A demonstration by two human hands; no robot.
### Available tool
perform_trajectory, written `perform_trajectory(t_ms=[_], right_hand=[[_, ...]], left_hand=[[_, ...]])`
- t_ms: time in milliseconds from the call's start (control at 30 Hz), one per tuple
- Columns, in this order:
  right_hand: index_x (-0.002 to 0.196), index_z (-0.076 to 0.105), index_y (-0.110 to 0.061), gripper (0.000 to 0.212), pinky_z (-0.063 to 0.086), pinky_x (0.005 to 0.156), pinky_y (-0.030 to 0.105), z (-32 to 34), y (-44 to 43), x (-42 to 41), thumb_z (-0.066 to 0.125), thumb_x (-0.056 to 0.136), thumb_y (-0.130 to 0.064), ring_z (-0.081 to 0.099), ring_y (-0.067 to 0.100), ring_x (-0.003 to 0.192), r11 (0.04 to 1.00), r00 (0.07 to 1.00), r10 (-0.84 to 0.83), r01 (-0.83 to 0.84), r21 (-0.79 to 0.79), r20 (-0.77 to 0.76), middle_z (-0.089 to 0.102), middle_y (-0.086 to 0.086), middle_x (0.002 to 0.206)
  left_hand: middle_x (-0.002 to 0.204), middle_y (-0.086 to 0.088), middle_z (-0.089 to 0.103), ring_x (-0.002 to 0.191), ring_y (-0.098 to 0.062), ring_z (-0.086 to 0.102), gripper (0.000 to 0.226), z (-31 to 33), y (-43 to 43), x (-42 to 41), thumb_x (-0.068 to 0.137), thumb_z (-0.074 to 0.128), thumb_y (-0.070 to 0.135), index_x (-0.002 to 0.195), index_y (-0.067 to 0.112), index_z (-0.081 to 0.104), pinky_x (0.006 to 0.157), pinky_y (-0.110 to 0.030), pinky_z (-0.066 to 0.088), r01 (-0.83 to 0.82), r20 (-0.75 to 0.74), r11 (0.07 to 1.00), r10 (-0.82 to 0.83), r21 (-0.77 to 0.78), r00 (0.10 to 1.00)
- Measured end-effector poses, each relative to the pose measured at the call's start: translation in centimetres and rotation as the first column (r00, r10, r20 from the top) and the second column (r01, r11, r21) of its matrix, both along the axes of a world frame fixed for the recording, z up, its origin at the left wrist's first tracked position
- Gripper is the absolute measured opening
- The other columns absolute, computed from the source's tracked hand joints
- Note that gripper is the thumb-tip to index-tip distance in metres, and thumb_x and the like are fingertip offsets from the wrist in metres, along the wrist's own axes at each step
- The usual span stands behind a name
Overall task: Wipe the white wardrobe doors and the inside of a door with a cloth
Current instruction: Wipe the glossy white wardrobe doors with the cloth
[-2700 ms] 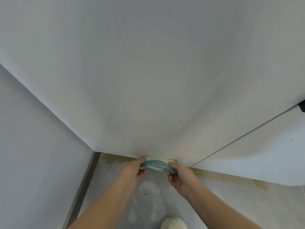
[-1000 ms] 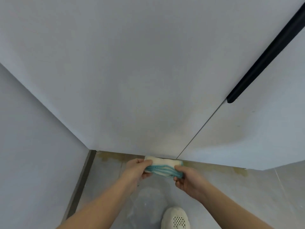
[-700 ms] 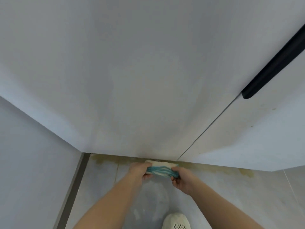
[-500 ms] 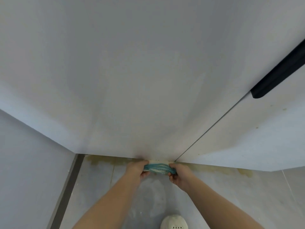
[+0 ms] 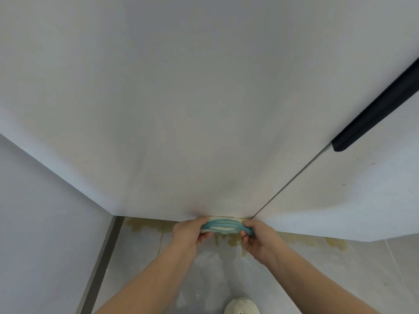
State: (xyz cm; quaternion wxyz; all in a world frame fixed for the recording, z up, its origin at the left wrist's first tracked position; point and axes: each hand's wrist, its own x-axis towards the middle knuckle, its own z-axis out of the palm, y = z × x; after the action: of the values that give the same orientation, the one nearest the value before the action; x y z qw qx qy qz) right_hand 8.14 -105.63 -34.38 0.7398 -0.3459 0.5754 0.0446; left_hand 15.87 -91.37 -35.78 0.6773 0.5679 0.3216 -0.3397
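Here, cloth: a folded white cloth with teal stripes, stretched between both hands against the bottom edge of the large white wardrobe door, just left of the seam with the neighbouring white door.
Left grip: fingers curled round the cloth's left end.
Right grip: clenched on the bunched right end; fingertips hidden underneath.
Handle: long black bar handle, cut off at the right edge.
Floor: pale glossy tiled floor, yellowish stains along the doors' base.
Shoe: off-white perforated shoe, cropped below.
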Motion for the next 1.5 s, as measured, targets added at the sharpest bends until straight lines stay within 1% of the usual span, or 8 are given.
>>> perform_trajectory(t_ms=[100, 233, 500, 767, 900, 1200, 1400, 1500], right_hand=[[0.080, 0.058, 0.000, 0.013, 0.039, 0.032, 0.014, 3.8, 0.1, -0.4, 0.055, 0.093, -0.002, 0.049, 0.008, 0.031, 0.999, 0.999, -0.012, 0.014, -0.041, 0.038, 0.054, 0.009, 0.050], [0.087, 0.060, 0.001, 0.007, 0.040, 0.032, 0.014, 9.4, 0.2, -1.0, 0.056, 0.092, -0.002, 0.051, 0.007, 0.032, 0.999, 0.994, -0.001, 0.007, -0.049, 0.112, 0.055, 0.011, 0.060], [0.090, 0.063, -0.001, 0.005, 0.043, 0.036, 0.014, 20.2, 0.9, -2.0, 0.060, 0.090, -0.005, 0.053, 0.007, 0.038, 0.991, 0.964, 0.017, 0.019, -0.131, 0.266, 0.061, 0.007, 0.060], [0.090, 0.062, -0.002, 0.006, 0.044, 0.038, 0.014, 30.6, 2.2, -2.5, 0.064, 0.089, -0.008, 0.052, 0.006, 0.041, 0.981, 0.894, 0.051, 0.039, -0.191, 0.445, 0.060, 0.005, 0.060], [0.090, 0.061, -0.005, 0.004, 0.043, 0.037, 0.013, 36.4, 2.6, -2.7, 0.063, 0.089, -0.009, 0.052, 0.006, 0.040, 0.969, 0.844, 0.059, 0.079, -0.233, 0.534, 0.059, 0.005, 0.068], [0.085, 0.062, -0.009, 0.006, 0.042, 0.039, 0.013, 48.6, 4.6, -2.3, 0.061, 0.091, -0.010, 0.051, 0.005, 0.042, 0.928, 0.655, 0.150, 0.165, -0.334, 0.740, 0.059, 0.001, 0.066], [0.085, 0.064, -0.010, 0.009, 0.043, 0.044, 0.017, 54.5, 8.3, -0.8, 0.061, 0.093, -0.014, 0.050, 0.007, 0.049, 0.883, 0.413, 0.298, 0.223, -0.413, 0.860, 0.060, 0.000, 0.066], [0.097, 0.066, -0.018, 0.010, 0.050, 0.063, 0.023, 54.3, 10.4, 0.3, 0.057, 0.095, -0.022, 0.061, 0.009, 0.070, 0.827, 0.335, 0.439, 0.212, -0.520, 0.834, 0.067, -0.003, 0.081]], left_hand=[[0.076, -0.018, 0.064, 0.060, -0.022, 0.062, 0.006, 3.2, 0.5, -0.3, 0.086, 0.067, -0.002, 0.084, -0.005, 0.063, 0.043, -0.021, 0.053, 0.027, 0.070, 0.999, -0.024, -0.042, 0.997], [0.073, -0.016, 0.067, 0.050, -0.016, 0.065, 0.008, 8.0, 1.1, -0.7, 0.088, 0.066, 0.001, 0.082, -0.004, 0.064, 0.048, -0.022, 0.056, 0.087, 0.155, 0.990, -0.070, -0.112, 0.986], [0.086, -0.018, 0.067, 0.066, -0.019, 0.065, 0.010, 17.5, 2.1, -0.7, 0.087, 0.068, 0.004, 0.092, -0.004, 0.066, 0.050, -0.020, 0.055, 0.134, 0.283, 0.966, -0.068, -0.223, 0.957], [0.077, -0.012, 0.066, 0.055, -0.011, 0.066, 0.007, 28.1, 3.3, -0.5, 0.087, 0.067, 0.007, 0.083, 0.001, 0.066, 0.052, -0.018, 0.054, 0.193, 0.504, 0.944, -0.034, -0.268, 0.863], [0.079, -0.011, 0.069, 0.057, -0.011, 0.067, 0.008, 34.1, 3.5, -0.6, 0.088, 0.067, 0.009, 0.088, 0.002, 0.066, 0.053, -0.017, 0.055, 0.242, 0.593, 0.923, -0.019, -0.300, 0.805], [0.081, -0.010, 0.069, 0.061, -0.012, 0.069, 0.007, 46.8, 4.5, -0.1, 0.090, 0.064, 0.009, 0.089, 0.002, 0.063, 0.056, -0.019, 0.055, 0.294, 0.754, 0.868, 0.129, -0.400, 0.644], [0.085, -0.004, 0.068, 0.071, -0.011, 0.067, 0.006, 53.8, 8.1, 0.3, 0.093, 0.061, 0.009, 0.088, 0.010, 0.064, 0.065, -0.020, 0.055, 0.303, 0.856, 0.836, 0.323, -0.458, 0.403], [0.090, -0.005, 0.069, 0.079, -0.013, 0.068, 0.003, 53.6, 9.8, 0.3, 0.094, 0.060, 0.009, 0.093, 0.009, 0.063, 0.068, -0.021, 0.056, 0.287, 0.853, 0.836, 0.342, -0.468, 0.395]])
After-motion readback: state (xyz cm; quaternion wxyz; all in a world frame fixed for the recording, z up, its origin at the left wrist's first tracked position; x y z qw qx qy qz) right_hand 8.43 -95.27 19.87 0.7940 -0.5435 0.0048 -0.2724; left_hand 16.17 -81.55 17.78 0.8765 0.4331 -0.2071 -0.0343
